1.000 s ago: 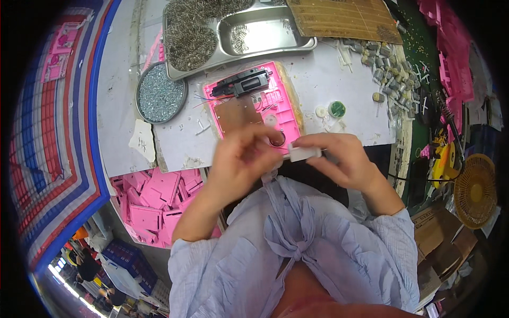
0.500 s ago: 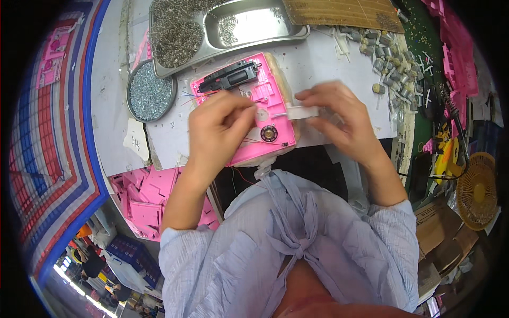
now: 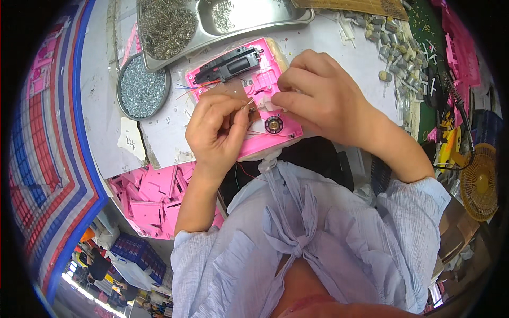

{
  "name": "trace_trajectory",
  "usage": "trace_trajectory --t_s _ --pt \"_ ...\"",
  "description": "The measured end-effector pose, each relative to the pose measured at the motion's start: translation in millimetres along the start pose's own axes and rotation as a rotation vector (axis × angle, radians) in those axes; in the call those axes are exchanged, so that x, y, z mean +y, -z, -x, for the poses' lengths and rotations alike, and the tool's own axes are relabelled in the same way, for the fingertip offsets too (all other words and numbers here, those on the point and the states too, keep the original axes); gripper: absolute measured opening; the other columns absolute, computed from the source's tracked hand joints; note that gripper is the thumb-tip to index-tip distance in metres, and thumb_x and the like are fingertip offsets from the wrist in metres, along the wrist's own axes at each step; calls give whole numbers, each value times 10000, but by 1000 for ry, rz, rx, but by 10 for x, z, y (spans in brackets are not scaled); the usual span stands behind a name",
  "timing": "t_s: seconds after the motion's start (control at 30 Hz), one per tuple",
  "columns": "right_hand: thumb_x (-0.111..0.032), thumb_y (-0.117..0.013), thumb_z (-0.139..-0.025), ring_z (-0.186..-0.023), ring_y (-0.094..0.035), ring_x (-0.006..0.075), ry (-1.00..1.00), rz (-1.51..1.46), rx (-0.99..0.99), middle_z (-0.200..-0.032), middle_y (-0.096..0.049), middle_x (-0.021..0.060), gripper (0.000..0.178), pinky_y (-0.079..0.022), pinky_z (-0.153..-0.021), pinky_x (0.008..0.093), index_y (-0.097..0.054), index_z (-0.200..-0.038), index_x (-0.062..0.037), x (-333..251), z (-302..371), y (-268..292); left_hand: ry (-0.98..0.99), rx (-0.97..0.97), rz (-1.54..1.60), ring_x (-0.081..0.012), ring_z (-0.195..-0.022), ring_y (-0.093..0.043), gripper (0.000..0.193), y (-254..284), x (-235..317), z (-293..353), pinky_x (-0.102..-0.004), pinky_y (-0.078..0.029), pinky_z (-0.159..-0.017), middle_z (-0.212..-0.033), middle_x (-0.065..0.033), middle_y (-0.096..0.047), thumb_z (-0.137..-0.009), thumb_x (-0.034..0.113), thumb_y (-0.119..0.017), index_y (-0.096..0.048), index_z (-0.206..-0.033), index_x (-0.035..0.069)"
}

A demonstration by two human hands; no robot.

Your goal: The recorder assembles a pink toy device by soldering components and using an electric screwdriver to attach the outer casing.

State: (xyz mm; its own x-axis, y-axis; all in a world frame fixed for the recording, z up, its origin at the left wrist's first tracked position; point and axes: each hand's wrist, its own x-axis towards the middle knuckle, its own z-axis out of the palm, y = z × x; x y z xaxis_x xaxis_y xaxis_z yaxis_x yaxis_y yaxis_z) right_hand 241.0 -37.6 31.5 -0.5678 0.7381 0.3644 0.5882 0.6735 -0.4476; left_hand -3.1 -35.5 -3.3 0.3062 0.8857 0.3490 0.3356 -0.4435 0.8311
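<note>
A pink plastic housing (image 3: 263, 139) lies in front of me on a pale wrapped pad. It carries a black mechanism (image 3: 231, 64) on its far side and a small round speaker (image 3: 273, 124) on its near right. My left hand (image 3: 216, 130) is over the left side, thumb and forefinger pinched at a thin pale end. A flat brown board (image 3: 227, 91) shows behind these fingers; whether they hold it I cannot tell. From the right, my right hand (image 3: 323, 95) reaches over the housing, its fingertips closed on a small white plastic piece (image 3: 268, 104).
A metal tray (image 3: 249, 24) of small metal springs stands at the back, near cardboard (image 3: 366, 7). A round dish (image 3: 142, 87) of tiny screws sits left. Small motors (image 3: 395, 58) are heaped right. Pink parts (image 3: 154, 199) fill a container below left. A fan (image 3: 479, 182) stands far right.
My right hand has moved left with the white piece, from the housing's right edge to over it. The brown board now shows by my left hand, which stays close to its former place.
</note>
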Motion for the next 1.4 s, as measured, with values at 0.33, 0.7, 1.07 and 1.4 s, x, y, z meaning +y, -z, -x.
trace_trajectory --t_s 0.33,0.7,1.07,1.4 --pt "-146 -807 -758 -989 -604 266 -37 -174 71 -991 -658 33 255 -481 -822 394 -722 -996 -108 183 133 -322 -42 11 19 -121 -700 -579 147 -28 -45 -2 -233 -435 -574 -913 -89 -673 -841 -60 -757 -712 -959 15" --pt "-161 -770 -786 -1070 -568 304 -419 -51 304 -1147 -624 108 326 -475 -945 404 -738 -1109 -122 198 657 110 124 -56 -5 -147 -836 -630 55 2 58 33 -237 -479 -713 -941 -87 -668 -902 -50 -698 -690 -940 -11" --pt "-122 -758 -752 -1091 -556 334 -382 404 262 -1106 -640 114 287 -492 -907 433 -685 -1026 -76 235 702 612 91 -122 52 -143 -682 -575 266 -86 413 -231 -273 -445 -576 -966 -101 -673 -814 23 -804 -695 -1054 -11" --pt "-104 -797 -799 -792 -701 310 -393 -304 242 -891 -716 105 300 -550 -692 389 -687 -1071 -39 -288 573 325 448 -744 431 -28 -591 -514 263 -260 659 -663 -245 -404 -524 -682 2 -625 -1036 229 -639 -704 -974 -18"
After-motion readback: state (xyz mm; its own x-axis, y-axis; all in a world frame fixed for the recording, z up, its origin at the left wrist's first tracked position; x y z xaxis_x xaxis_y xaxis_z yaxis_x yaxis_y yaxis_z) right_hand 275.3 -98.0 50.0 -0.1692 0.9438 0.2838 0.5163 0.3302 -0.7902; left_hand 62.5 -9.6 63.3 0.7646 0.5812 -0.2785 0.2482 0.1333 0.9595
